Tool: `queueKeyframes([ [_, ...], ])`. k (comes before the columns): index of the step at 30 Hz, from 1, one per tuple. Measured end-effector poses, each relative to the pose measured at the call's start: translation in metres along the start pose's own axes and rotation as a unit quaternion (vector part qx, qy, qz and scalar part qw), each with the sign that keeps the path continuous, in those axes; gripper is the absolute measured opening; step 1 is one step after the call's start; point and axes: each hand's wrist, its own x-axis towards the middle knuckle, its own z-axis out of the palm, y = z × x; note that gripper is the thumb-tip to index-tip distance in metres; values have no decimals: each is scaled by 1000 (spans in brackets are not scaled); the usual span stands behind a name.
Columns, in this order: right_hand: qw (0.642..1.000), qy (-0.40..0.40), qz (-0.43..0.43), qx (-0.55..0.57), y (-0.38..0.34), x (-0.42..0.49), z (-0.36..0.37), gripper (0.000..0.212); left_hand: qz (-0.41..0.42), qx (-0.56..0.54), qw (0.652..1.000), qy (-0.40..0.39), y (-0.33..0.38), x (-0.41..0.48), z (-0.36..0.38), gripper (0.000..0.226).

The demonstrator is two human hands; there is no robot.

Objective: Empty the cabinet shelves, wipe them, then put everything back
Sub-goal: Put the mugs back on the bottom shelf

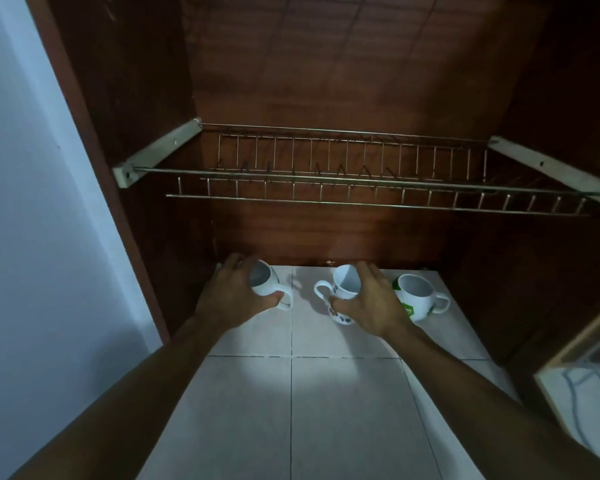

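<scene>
Three white mugs stand in a row at the back of the tiled shelf [291,393] inside a dark wooden cabinet. My left hand [231,296] grips the left mug [267,284], whose handle points right. My right hand [373,301] grips the middle mug [343,282], which has dark dots and a handle pointing left. The right mug [418,294], with a green print and a handle to the right, stands untouched beside my right hand.
A bare wire dish rack [343,181] spans the cabinet above the mugs, on white brackets. The cabinet's left side wall [129,188] borders a pale wall. At the right edge sits a wood-framed surface [582,386] with a cable.
</scene>
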Motion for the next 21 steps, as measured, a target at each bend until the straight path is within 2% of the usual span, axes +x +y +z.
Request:
queueKeyframes([
  [7,1000,22,-18,-6,-16,-27,-18,73,4,2,1000,-15,17,-22,-28,86],
  [12,998,52,-37,9,-32,-51,-31,65,25,8,999,-19,21,-38,-48,91],
  [16,998,49,-31,0,-45,-76,-41,61,24,6,999,-48,30,-53,-65,91],
  [21,998,44,-40,-2,-61,-104,-57,54,38,2,999,-21,41,-79,-82,97],
])
